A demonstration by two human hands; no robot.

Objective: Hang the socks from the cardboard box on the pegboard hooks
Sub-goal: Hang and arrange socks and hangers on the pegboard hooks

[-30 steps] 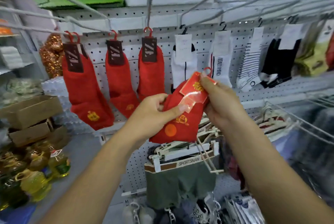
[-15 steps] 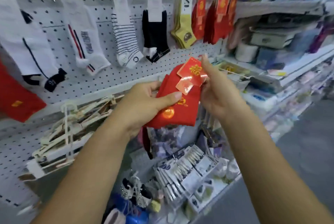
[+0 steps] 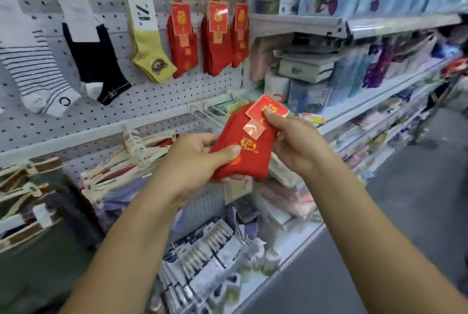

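A folded pair of red socks (image 3: 249, 155) with a gold emblem and a red card label sits between both hands at chest height. My left hand (image 3: 195, 161) grips the lower part, thumb on the front. My right hand (image 3: 293, 141) pinches the red label at the top, where a small red hanger hook sticks out. On the white pegboard (image 3: 152, 101) above hang three bunches of matching red socks (image 3: 217, 37) on hooks at the upper middle. The cardboard box is out of view.
Yellow socks (image 3: 149, 42), black socks (image 3: 93, 60) and striped socks (image 3: 33, 70) hang to the left. A rack of hangers (image 3: 131, 156) juts out below the pegboard. Shelves of packaged goods (image 3: 354, 65) run along the right, beside a grey aisle floor (image 3: 417, 207).
The view has swung right along the pegboard; the matching red socks on hooks now hang up front. Both hands keep hold of the red socks, now slightly lower.
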